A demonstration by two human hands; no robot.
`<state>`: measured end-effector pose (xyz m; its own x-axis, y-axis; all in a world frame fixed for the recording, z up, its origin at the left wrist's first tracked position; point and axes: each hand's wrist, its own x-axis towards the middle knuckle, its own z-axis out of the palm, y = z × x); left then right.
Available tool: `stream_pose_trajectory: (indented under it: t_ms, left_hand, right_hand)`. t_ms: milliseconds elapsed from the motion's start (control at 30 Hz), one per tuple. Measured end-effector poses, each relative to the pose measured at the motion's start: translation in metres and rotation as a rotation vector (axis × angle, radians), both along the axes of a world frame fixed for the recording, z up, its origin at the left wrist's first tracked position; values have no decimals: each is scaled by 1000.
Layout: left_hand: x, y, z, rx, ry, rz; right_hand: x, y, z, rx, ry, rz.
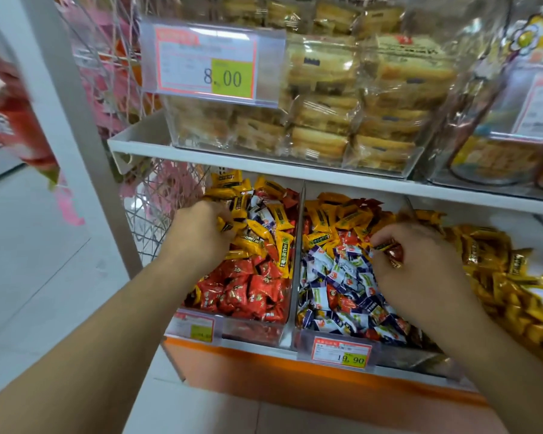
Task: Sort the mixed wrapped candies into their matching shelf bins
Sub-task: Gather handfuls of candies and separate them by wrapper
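Left hand (201,228) grabs yellow candies (248,236) in the left bin (257,332), atop the red candies (245,289). Right hand (417,261) pinches a dark red candy (392,252) over the middle bin (398,355) w/ blue-white candies (335,277). Best: take few at once, check color, then drop yellows in the right bin's yellow pile (508,277).

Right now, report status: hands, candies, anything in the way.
Left hand gripping yellow candies in left bin. Right hand pinching a dark red candy over middle bin. Both bins mixed. Clear divider between hands.
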<state>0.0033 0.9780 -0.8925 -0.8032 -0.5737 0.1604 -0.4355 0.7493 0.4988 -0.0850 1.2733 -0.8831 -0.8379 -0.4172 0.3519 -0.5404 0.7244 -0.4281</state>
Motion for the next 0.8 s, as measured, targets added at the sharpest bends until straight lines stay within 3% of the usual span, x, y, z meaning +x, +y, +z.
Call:
stream_pose_trajectory:
  t_ms: [200, 433, 633, 800]
  left_hand:
    - [3, 3, 0, -59, -43, -43]
    - [13, 16, 20, -15, 181, -23]
    - [24, 63, 39, 410, 278, -208]
    - [24, 109, 41, 648, 234, -350]
  right_hand:
    - [11, -8, -4, 24, -34, 69]
    - [15, -6, 0, -6, -61, 85]
    - [23, -14, 11, -132, -121, 257]
    - [30, -7, 13, -96, 4, 390]
